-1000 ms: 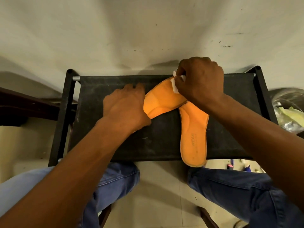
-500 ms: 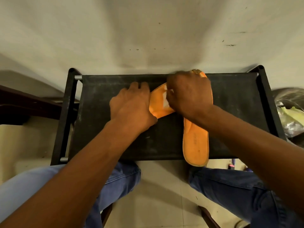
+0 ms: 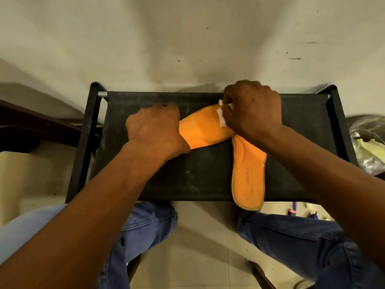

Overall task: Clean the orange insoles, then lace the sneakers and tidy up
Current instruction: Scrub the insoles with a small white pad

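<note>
Two orange insoles lie crossed on a black fabric rack top point(image 3: 200, 176). The upper insole point(image 3: 205, 128) runs slantwise from left to back right. My left hand point(image 3: 155, 131) presses down on its left end, fingers curled over it. My right hand point(image 3: 252, 109) grips a small white wipe point(image 3: 222, 116) against the far end of that insole. The second insole point(image 3: 248, 174) lies lengthwise under my right wrist, its heel sticking out past the front edge of the rack. No sneakers or laces are in view.
The rack stands against a pale wall point(image 3: 187, 38). A dark wooden piece point(image 3: 31, 130) is at the left. At the right edge sits a plastic bag point(image 3: 368, 147) with light contents. My knees in blue jeans point(image 3: 150, 226) are below, above a tiled floor with small items point(image 3: 302, 211).
My right hand with the wipe slid left along the upper insole half a second ago, then returned to its far right end. My left hand stayed pressing on the left end.
</note>
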